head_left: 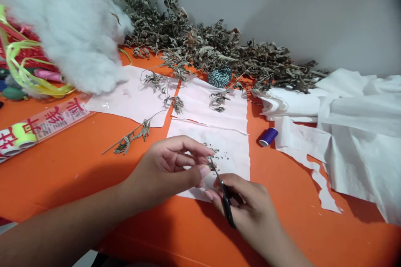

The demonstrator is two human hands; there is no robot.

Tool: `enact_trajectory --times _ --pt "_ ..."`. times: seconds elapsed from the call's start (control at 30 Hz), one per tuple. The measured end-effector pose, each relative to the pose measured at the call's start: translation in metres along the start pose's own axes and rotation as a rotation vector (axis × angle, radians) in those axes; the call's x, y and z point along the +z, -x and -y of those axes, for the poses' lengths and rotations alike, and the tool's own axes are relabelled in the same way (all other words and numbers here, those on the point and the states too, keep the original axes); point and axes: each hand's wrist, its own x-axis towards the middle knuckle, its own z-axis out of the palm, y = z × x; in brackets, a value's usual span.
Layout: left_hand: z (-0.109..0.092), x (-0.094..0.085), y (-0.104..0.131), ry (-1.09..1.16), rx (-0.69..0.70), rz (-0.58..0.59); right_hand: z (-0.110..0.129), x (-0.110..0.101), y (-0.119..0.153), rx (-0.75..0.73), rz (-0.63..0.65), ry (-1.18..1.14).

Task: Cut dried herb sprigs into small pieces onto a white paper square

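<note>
My right hand point(247, 204) grips a pair of small black-handled scissors point(225, 200), whose blades point up toward my left fingertips. My left hand point(178, 167) is closed in a pinch on a bit of dried leaf point(212, 166), mostly hidden by the fingers and the blades. Below both hands lies a white cloth piece point(238, 167), with small dark leaf crumbs point(216, 150) scattered on it. Left of my left hand a dried sprig point(125, 144) with a thin stalk rests on the orange table. More curled dried leaves point(219, 101) lie on the cloth behind.
Dried plants point(200, 41) are heaped along the wall. White stuffing point(78, 37) and coloured ribbons point(19, 58) pile at the left, above a thread-spool box point(50, 123). A patterned twine ball point(219, 77), a purple spool point(268, 137) and white cloth point(351, 146) lie to the right on the orange table point(282, 212).
</note>
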Motion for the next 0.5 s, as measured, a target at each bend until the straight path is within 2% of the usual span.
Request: enact_trajectory --times 0.2,0.5 --pt "-0.0019 0.0005 0.0011 -0.030 -0.010 -0.009 0.0067 -0.0013 -0.0022 0.054 0.067 -0.081" --pt "-0.0009 0.0010 0.0005 -0.043 -0.001 -0.009 0.0018 -0.0011 -0.0016 0.019 0.026 0.014"
